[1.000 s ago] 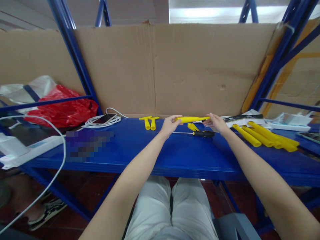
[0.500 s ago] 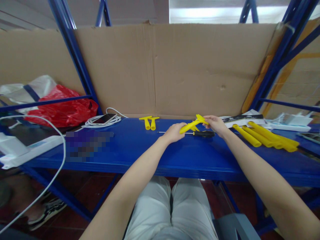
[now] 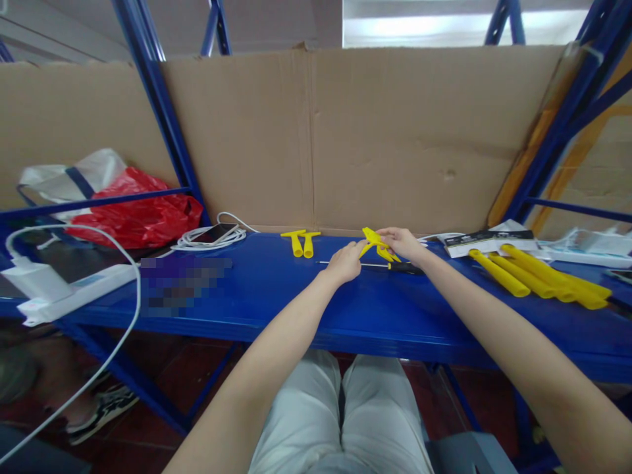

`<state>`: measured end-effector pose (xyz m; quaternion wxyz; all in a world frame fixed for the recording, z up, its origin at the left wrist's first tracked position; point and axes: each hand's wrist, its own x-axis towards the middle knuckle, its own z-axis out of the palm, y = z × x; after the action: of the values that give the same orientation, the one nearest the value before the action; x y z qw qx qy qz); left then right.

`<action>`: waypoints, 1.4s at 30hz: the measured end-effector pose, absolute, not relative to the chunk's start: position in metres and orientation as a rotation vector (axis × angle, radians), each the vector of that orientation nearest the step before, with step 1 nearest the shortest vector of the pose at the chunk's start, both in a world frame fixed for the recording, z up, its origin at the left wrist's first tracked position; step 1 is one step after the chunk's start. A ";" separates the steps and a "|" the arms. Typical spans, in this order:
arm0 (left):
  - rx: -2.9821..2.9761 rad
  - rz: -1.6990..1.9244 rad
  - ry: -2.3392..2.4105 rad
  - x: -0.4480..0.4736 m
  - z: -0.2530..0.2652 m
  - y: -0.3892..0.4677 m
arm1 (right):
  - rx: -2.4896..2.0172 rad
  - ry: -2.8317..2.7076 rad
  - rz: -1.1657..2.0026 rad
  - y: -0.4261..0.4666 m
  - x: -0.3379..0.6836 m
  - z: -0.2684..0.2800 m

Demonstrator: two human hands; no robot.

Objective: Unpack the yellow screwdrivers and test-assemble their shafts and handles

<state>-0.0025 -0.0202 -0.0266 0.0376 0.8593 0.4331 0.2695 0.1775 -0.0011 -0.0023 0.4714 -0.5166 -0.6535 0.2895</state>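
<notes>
My left hand (image 3: 346,262) is closed around the shaft of a yellow T-shaped plastic handle (image 3: 371,237), most of which its fingers hide. My right hand (image 3: 403,243) pinches the wide head of that handle from the right. Just below the right fingers shows another yellow piece (image 3: 388,255), partly covered, its shape unclear. Under both hands a screwdriver (image 3: 405,268) with a black and yellow grip lies on the blue table, its thin shaft pointing left. Two more yellow T-shaped handles (image 3: 303,244) rest side by side toward the back.
Several yellow tubes (image 3: 548,280) lie at the right beside a black and white package (image 3: 488,241). To the left are a phone (image 3: 217,232) with coiled white cable, a red bag (image 3: 143,207) and a power strip (image 3: 89,293). A cardboard panel (image 3: 385,138) closes off the back.
The yellow handle has turned and shifted left, with its shaft now mostly hidden by my left hand. My right hand has moved left along with it. The view has shifted slightly.
</notes>
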 end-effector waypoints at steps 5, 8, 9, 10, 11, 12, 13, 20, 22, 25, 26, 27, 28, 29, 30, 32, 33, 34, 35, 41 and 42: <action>2.577 0.825 1.433 -0.005 -0.022 -0.024 | -1.274 -1.630 0.748 0.003 0.166 0.006; 2.580 0.777 1.489 -0.006 -0.019 -0.025 | -1.326 -1.662 0.739 0.005 0.174 0.012; 2.593 0.746 1.511 -0.007 -0.019 -0.025 | -1.353 -1.653 0.721 0.007 0.180 0.015; 2.608 0.714 1.534 -0.007 -0.018 -0.026 | -1.388 -1.628 0.693 0.009 0.189 0.016; 2.620 0.685 1.556 -0.007 -0.018 -0.025 | -1.444 -1.592 0.660 0.011 0.199 0.018; 2.627 0.664 1.578 -0.007 -0.018 -0.025 | -1.491 -1.568 0.614 0.014 0.210 0.019; 2.629 0.650 1.596 -0.007 -0.018 -0.025 | -1.544 -1.540 0.553 0.017 0.222 0.019; 2.570 0.626 1.670 -0.005 -0.021 -0.022 | -2.052 -1.618 -0.060 0.029 0.294 0.004; 2.543 0.627 1.697 -0.004 -0.022 -0.021 | -2.124 -1.720 -0.139 0.029 0.300 -0.001; 2.512 0.627 1.728 -0.004 -0.022 -0.020 | -2.212 -1.822 -0.210 0.029 0.299 -0.008; 2.504 0.627 1.733 -0.005 -0.022 -0.020 | -2.255 -1.837 -0.211 0.030 0.298 -0.010; 2.499 0.627 1.736 -0.005 -0.022 -0.020 | -2.304 -1.835 -0.199 0.030 0.296 -0.013; 2.494 0.625 1.736 -0.005 -0.022 -0.020 | -2.349 -1.821 -0.180 0.029 0.294 -0.015; 2.492 0.623 1.734 -0.005 -0.022 -0.020 | -2.385 -1.790 -0.161 0.029 0.291 -0.017; 2.491 0.620 1.731 -0.005 -0.022 -0.020 | -2.411 -1.750 -0.142 0.028 0.289 -0.019; 2.495 0.614 1.726 -0.005 -0.022 -0.020 | -2.438 -1.665 -0.121 0.025 0.285 -0.023; 2.497 0.613 1.726 -0.004 -0.022 -0.020 | -2.444 -1.635 -0.112 0.024 0.284 -0.024; 2.499 0.613 1.726 -0.004 -0.022 -0.021 | -2.449 -1.614 -0.104 0.022 0.284 -0.025; 2.501 0.616 1.727 -0.004 -0.022 -0.020 | -2.451 -1.598 -0.099 0.021 0.284 -0.026; 2.510 0.637 1.707 -0.002 -0.023 -0.020 | -2.467 -1.516 -0.046 0.019 0.292 -0.031; 2.511 0.638 1.705 -0.002 -0.023 -0.020 | -2.438 -1.510 -0.055 0.020 0.295 -0.033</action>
<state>-0.0024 -0.0203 -0.0226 0.0202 0.8094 0.5497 0.2056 0.2948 0.0200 -0.0332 0.1362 -0.8420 -0.5216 -0.0191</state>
